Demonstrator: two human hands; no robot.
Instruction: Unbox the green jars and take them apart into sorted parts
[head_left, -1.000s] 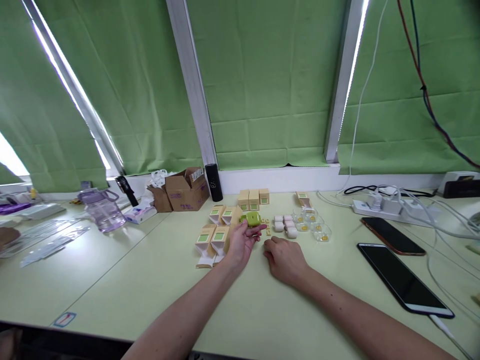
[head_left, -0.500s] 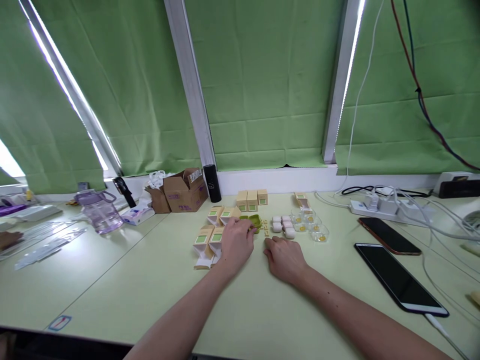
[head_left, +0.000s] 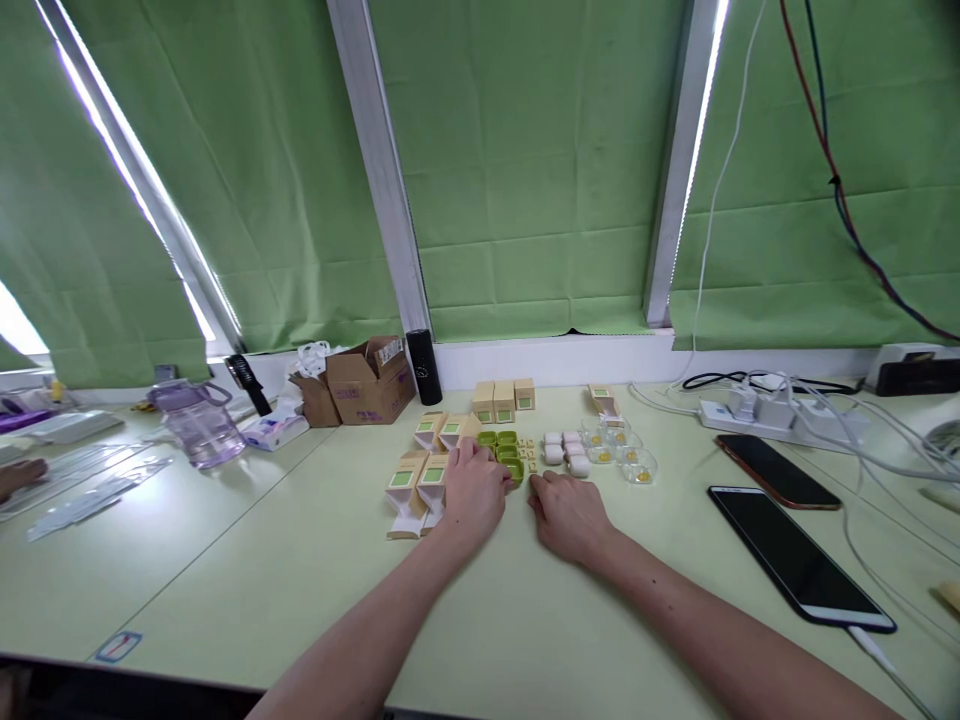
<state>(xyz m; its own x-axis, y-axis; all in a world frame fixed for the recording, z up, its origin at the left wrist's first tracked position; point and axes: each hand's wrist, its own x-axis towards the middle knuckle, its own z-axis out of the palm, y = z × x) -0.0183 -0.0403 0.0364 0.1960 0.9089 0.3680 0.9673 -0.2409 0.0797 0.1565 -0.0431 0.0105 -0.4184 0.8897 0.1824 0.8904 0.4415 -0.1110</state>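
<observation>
My left hand (head_left: 476, 490) has its fingers closed on the edge of a small green container (head_left: 514, 470), the nearest in a group of green containers (head_left: 487, 439) lying together. Just right of these lie several tiny yellowish pieces (head_left: 528, 443). My right hand (head_left: 570, 515) rests on the table with curled fingers, its index finger close to the tiny pieces; what is under its fingertips is hidden. Open cardboard boxes with green labels (head_left: 405, 480) stand left of my left hand. White and pinkish rounded cases (head_left: 553, 454) sit beyond my right hand, beside clear plastic shells (head_left: 639, 467) with yellow centres.
More small boxes (head_left: 504, 402) stand at the back. A brown carton (head_left: 367, 380), black cylinder (head_left: 424, 367) and purple water bottle (head_left: 199, 425) line the left. Two phones (head_left: 799, 555) and a power strip with cables (head_left: 780, 420) are at right. Another person's hand (head_left: 22, 476) shows far left.
The green container under my left hand was tilted up over the group; now it lies lower and nearer, and the others show behind it. My right hand has barely moved. Another person's hand has appeared far left.
</observation>
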